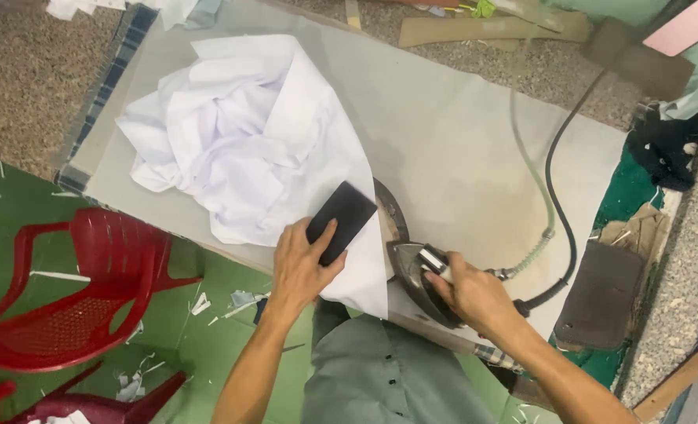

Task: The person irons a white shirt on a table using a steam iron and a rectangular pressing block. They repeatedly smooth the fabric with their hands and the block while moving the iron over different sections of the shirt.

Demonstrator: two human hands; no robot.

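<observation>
**Pressing the white cloth's near edge**

My left hand [302,267] holds a flat black block [341,222] down on the near corner of the white cloth [239,141], fingers wrapped over its near end. My right hand [474,294] grips the handle of the iron [415,275], closed around it, just right of the block. To do this well, I judge the block should keep the edge taut and flat while the iron runs beside it, clear of my fingers. The cloth is thin, crumpled and heaped toward the far left; the tabletop [459,133] is a smooth grey padded sheet. A black cord [557,196] and pale hose [533,180] trail away to the far right. A red plastic chair [74,290] stands near left.
</observation>
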